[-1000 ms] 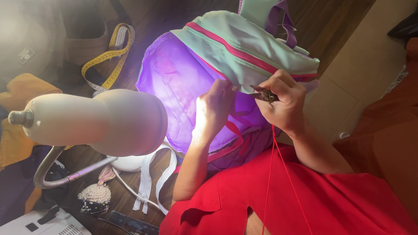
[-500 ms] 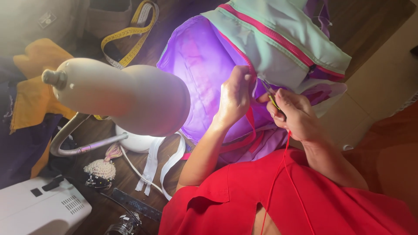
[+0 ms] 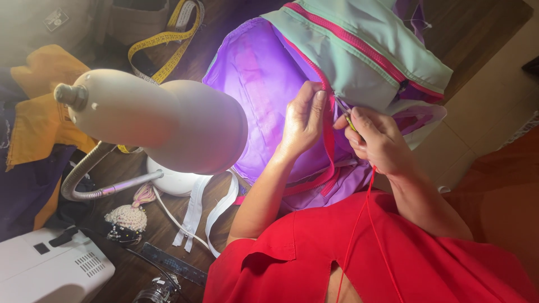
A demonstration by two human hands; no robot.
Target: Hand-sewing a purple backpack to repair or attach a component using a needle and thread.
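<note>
Head view: the left hand (image 3: pixel 303 120) lies flat, fingers closed, pressing the red zipper (image 3: pixel 328 140) against the purple bag (image 3: pixel 264 73) on the desk (image 3: pixel 163 230). The right hand (image 3: pixel 379 140) pinches a thin needle (image 3: pixel 343 112), red thread (image 3: pixel 368 196) trailing toward the red shirt. Stitching here likely goes best with the tape held taut and small, even bites close to the teeth. The bag's fabric is smooth, shiny nylon with mint panels; the lamp (image 3: pixel 157 123) is a matte, gourd-shaped shell.
</note>
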